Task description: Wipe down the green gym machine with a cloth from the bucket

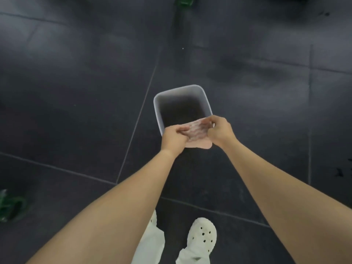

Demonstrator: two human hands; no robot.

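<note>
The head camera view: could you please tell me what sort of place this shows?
Probably a gym floor: large dark floor tiles, green machine parts at the top edge and lower left, and a pale grey rectangular plastic bucket.

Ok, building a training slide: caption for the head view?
Over the grey bucket, the left hand and right hand grip a pink cloth.

— What is underfoot?
— A dark tiled floor [76,92], glossy, with thin pale seams crossing it.
— And what stands on it?
— A grey square bucket [156,111] near the middle, just beside one seam. Nearer, a white clog [202,233] with holes in its top.
— Anything else?
— A green foot [183,0] at the far edge and another green shape [11,206] at the left edge. Both are blurred, perhaps machine parts.
</note>
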